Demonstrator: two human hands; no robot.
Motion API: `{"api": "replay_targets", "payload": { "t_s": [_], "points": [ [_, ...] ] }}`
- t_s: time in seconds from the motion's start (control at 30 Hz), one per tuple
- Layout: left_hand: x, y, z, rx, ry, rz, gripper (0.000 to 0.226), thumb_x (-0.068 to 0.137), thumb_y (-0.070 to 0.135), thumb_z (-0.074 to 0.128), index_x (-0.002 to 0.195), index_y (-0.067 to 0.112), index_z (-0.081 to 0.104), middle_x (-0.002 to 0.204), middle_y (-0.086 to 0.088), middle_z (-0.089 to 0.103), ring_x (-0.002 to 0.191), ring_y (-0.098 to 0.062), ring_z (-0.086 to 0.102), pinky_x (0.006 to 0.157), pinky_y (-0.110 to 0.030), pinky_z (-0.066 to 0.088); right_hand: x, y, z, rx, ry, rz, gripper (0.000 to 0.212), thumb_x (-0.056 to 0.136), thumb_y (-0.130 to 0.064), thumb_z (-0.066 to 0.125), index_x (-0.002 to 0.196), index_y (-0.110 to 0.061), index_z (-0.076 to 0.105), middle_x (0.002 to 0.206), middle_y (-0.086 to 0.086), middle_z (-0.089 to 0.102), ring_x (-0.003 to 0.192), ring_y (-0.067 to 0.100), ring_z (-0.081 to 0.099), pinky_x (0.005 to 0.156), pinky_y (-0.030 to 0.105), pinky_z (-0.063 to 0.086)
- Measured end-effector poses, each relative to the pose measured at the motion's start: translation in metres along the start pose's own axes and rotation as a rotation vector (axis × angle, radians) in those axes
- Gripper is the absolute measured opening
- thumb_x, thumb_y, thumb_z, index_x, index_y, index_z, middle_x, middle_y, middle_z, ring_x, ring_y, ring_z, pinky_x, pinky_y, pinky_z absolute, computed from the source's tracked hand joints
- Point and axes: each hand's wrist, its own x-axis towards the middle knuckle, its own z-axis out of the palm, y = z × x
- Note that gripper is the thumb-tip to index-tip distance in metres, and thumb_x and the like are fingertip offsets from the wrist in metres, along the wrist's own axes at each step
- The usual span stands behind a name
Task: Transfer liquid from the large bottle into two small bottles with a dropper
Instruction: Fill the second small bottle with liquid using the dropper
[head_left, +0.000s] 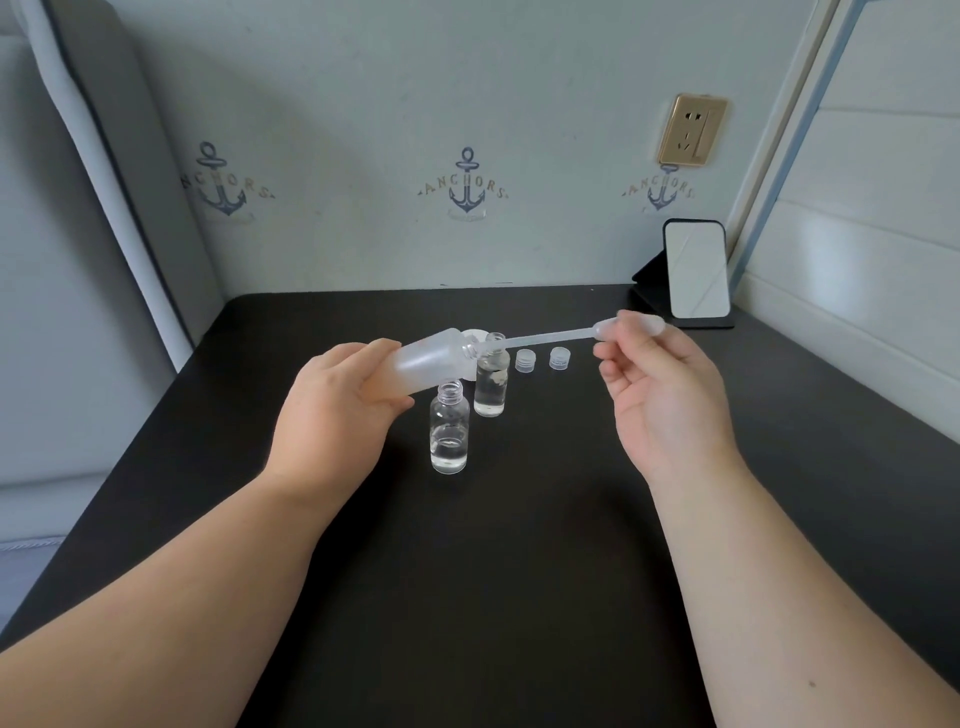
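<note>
My left hand (332, 405) grips the large frosted bottle (431, 361), tilted with its open neck pointing right. My right hand (660, 384) pinches the bulb of a clear plastic dropper (550, 338), whose tip reaches the large bottle's mouth. Two small clear bottles stand open on the black table: the near one (449, 428) holds liquid in its lower part, and the far one (491, 384) is fuller and partly hidden behind the large bottle's neck.
Two small clear caps (525, 360) (559, 358) sit to the right of the far bottle. A white cap (475, 335) lies behind the large bottle. A mirror on a black stand (696, 270) stands at the table's back right corner, by the wall.
</note>
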Motion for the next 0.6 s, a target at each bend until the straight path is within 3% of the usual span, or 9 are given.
{"api": "replay_targets", "payload": {
  "t_s": [0.27,0.6],
  "points": [
    [0.001,0.000,0.006,0.033,0.010,0.055,0.041,0.081,0.014,0.081,0.118,0.025,0.069,0.106,0.012,0.063,0.101,-0.016,0.051,0.084,-0.029,0.038,-0.011,0.020,0.019,-0.151,-0.101,0.024,0.013,0.089,-0.005,0.072,0.083,-0.014,0.080,0.092,0.012,0.077,0.079,0.020,0.073,0.071,0.023,0.055],
    [0.001,-0.001,0.011,0.034,0.015,0.053,0.044,0.081,0.016,0.083,0.122,0.024,0.070,0.114,0.008,0.065,0.109,-0.023,0.054,0.089,-0.032,0.038,-0.017,0.035,0.033,-0.226,-0.094,0.071,0.014,0.090,-0.002,0.072,0.082,-0.012,0.077,0.086,0.011,0.077,0.081,0.022,0.075,0.071,0.023,0.056]
  ]
}}
